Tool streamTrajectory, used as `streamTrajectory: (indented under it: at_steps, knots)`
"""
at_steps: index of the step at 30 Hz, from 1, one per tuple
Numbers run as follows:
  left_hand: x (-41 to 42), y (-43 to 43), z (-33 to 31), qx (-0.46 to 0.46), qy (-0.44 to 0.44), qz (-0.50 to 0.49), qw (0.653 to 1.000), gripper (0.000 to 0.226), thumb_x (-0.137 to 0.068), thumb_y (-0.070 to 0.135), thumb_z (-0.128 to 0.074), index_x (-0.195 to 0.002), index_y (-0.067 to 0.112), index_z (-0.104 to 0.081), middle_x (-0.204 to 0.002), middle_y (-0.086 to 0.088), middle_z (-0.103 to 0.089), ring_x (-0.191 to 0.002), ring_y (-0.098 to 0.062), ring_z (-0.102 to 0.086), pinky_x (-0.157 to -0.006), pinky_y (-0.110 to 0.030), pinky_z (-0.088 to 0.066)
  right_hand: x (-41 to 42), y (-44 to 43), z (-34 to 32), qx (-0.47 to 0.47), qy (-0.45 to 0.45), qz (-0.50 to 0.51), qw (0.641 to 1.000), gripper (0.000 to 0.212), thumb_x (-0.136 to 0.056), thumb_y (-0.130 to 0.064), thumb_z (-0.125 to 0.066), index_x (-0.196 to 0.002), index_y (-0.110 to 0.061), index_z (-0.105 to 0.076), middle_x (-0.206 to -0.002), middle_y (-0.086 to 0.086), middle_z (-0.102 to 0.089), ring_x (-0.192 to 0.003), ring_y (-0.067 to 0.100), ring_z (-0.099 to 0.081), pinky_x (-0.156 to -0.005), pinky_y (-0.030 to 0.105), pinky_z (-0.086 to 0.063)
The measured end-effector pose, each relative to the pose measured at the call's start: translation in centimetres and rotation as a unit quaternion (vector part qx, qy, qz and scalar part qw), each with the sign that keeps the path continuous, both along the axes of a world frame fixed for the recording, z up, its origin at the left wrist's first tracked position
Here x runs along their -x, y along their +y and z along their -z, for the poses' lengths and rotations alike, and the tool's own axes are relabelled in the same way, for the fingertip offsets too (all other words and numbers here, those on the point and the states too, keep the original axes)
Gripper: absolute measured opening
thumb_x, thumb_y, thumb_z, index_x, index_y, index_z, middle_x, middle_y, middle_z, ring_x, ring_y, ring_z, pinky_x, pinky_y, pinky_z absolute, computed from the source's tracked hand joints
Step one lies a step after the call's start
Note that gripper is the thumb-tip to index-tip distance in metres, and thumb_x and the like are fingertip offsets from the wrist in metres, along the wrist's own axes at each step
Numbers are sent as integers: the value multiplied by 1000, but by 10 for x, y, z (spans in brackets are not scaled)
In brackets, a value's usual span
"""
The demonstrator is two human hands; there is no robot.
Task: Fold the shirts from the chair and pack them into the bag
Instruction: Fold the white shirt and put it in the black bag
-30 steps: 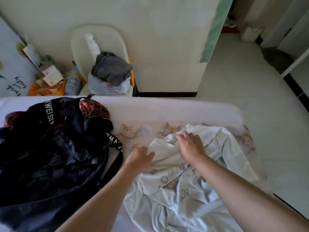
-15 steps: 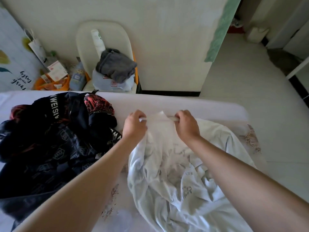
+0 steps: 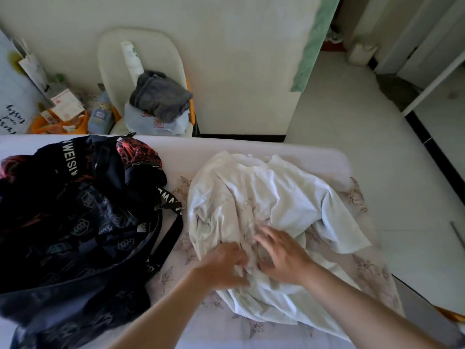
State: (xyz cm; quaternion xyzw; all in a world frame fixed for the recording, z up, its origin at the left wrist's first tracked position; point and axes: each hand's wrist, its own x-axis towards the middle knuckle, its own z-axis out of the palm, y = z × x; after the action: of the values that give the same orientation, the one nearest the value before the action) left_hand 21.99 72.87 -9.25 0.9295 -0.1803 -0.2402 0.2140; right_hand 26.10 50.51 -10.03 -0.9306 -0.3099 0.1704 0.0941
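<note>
A crumpled white shirt (image 3: 264, 205) lies spread on the bed, its far edge close to the bed's far side. My left hand (image 3: 224, 265) is on the shirt's near middle, and its blurred fingers curl into bunched fabric. Just to its right, my right hand (image 3: 283, 255) rests on the shirt with fingers spread. A dark navy patterned bag (image 3: 75, 222) with lettered straps lies open on the bed's left half. Beyond the bed stands a white chair (image 3: 113, 54) holding a grey garment (image 3: 161, 96) on top of a pale blue one (image 3: 156, 123).
The bed (image 3: 251, 152) has a floral cover and ends at the right in bare white floor (image 3: 377, 147). An orange basket (image 3: 57, 124) with papers and bottles stands left of the chair. A wall rises behind the chair.
Both hands lifted the shirt's edge toward the far side of the bed, let it go there, and have drawn back to the shirt's near middle.
</note>
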Motion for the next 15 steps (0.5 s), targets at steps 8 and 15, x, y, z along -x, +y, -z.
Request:
streamTrajectory:
  at_steps: [8, 15]
  knots:
    - [11, 10, -5, -87, 42, 15, 995, 31, -89, 17, -69, -115, 32, -61, -120, 3, -50, -118, -22, -49, -97, -36, -46, 5, -46, -9, 179, -23, 134, 974, 70, -93, -17, -53, -156, -20, -23, -164, 12, -10, -151, 32, -14, -121, 47, -14]
    - [7, 39, -30, -392, -1, 36, 919, 44, -95, 14, -52, -139, 14, -48, -140, -12, -40, -131, -31, -38, -111, -44, -33, 68, -4, -11, -13, -60, 38, 997, 59, -83, -30, -64, -137, -28, -43, -140, 3, -45, -119, 25, -55, -97, 40, -49]
